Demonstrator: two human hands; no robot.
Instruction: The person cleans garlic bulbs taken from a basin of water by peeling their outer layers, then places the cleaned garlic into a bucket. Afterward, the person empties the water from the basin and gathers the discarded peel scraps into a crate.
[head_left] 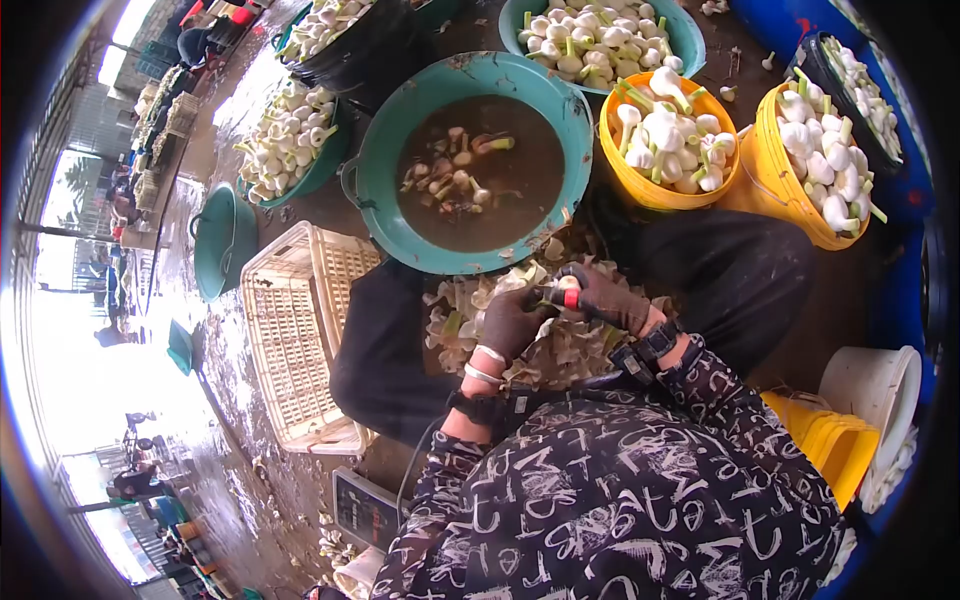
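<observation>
My left hand [514, 322], in a dark glove, is closed with its fingertips against a garlic bulb [571, 284] between the two hands. My right hand [612, 300], gloved too, is wrapped round something with a red band [571, 298], probably a small tool; its blade does not show clearly. Loose garlic skins [560, 355] lie in a heap below and around both hands, between my legs. Just beyond them stands a green basin [580, 150] of brown water, with several garlic bulbs [461, 158] and scraps floating in it.
Two yellow buckets [640, 190] full of garlic stand at the right. More green basins [690, 40] of garlic are at the back. A white plastic crate [290, 340] lies at the left, near a small green tub [222, 240]. A digital scale [364, 508] is at lower left.
</observation>
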